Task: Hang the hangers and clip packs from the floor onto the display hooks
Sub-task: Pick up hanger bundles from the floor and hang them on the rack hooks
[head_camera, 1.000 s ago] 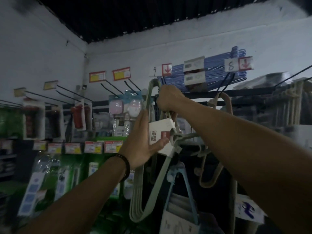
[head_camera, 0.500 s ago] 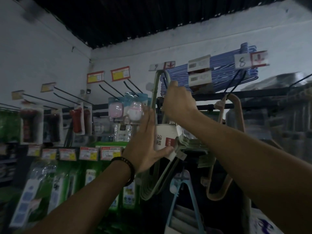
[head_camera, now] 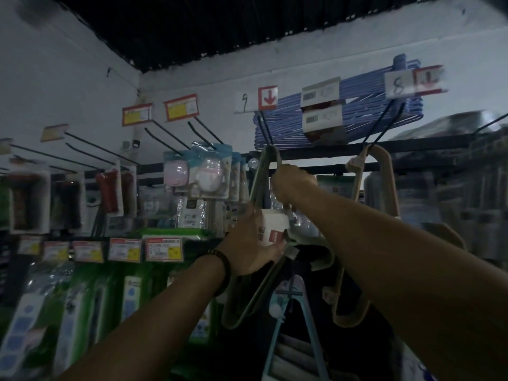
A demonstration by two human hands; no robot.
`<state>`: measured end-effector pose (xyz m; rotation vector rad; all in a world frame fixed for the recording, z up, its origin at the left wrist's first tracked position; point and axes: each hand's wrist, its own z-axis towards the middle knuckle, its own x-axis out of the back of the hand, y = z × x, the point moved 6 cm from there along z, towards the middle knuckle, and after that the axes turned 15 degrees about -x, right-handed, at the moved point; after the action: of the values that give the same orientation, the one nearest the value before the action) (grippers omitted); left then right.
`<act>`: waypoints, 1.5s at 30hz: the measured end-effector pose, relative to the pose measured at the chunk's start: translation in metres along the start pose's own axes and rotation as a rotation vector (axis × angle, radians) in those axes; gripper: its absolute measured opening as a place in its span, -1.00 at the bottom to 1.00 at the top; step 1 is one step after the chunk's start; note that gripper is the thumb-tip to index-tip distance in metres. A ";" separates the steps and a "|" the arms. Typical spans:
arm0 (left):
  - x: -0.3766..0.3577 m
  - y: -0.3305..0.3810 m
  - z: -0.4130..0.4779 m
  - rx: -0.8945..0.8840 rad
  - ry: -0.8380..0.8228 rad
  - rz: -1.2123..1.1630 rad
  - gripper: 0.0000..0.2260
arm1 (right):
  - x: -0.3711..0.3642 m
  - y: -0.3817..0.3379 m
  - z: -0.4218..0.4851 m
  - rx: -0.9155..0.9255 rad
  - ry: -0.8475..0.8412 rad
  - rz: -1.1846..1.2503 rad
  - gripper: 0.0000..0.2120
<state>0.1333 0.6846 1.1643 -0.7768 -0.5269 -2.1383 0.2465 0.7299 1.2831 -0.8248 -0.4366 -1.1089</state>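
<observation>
A bundle of pale green hangers (head_camera: 254,292) with a white paper label (head_camera: 270,228) hangs tilted under the black display hook (head_camera: 264,130) marked 9. My right hand (head_camera: 292,185) grips the bundle's hook part just below that display hook. My left hand (head_camera: 251,243) holds the labelled middle of the bundle from the left. A bundle of beige hangers (head_camera: 382,188) hangs on the hook marked 8 to the right. Whether the green bundle's hook rests on the display hook is hidden by my hand.
Blue wire hangers (head_camera: 357,105) lie stacked on the top shelf. Bare black hooks (head_camera: 170,134) with yellow price tags jut out at upper left. Packaged goods (head_camera: 198,174) hang left of the green bundle. A light blue hanger pack (head_camera: 297,325) hangs below.
Both hands have lifted the green hanger bundle higher and a little rightward, close under the hook marked 9. The camera has tilted further up.
</observation>
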 end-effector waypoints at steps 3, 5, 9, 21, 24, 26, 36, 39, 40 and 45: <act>-0.017 -0.011 -0.003 0.033 -0.131 0.148 -0.18 | -0.007 -0.001 -0.002 0.075 -0.168 -0.033 -0.72; -0.019 -0.008 -0.009 0.031 -0.121 0.148 -0.21 | -0.008 0.003 -0.009 0.079 -0.286 -0.015 -0.78; -0.008 0.004 -0.026 0.067 -0.075 0.055 -0.38 | 0.001 0.011 -0.025 0.095 -0.221 -0.060 -0.83; 0.063 0.071 -0.211 0.201 0.052 -0.123 -0.88 | -0.003 0.009 -0.247 0.466 0.119 0.391 -0.79; 0.031 0.046 -0.314 0.372 -0.077 -0.090 -0.86 | -0.077 0.016 -0.329 0.472 0.017 0.392 -0.78; 0.001 0.030 -0.394 0.504 -0.183 -0.020 -0.81 | -0.136 0.016 -0.386 0.462 -0.194 0.399 -0.83; -0.113 0.098 -0.769 1.103 -0.337 -0.106 -0.59 | -0.344 0.038 -0.710 0.576 -1.200 0.271 -0.61; -0.142 0.138 -0.854 1.381 -0.343 -0.170 -0.71 | -0.382 0.068 -0.792 0.596 -1.493 0.139 -0.74; -0.152 0.151 -0.873 1.464 -0.335 -0.196 -0.77 | -0.396 0.078 -0.814 0.587 -1.568 0.114 -0.72; -0.200 0.198 -0.934 1.756 -0.340 -0.266 -0.86 | -0.470 0.126 -0.904 0.620 -1.892 -0.147 -0.69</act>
<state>0.0610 0.1209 0.3719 0.0255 -2.2414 -0.9398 0.0947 0.3478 0.3424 -1.0561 -2.2685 0.0834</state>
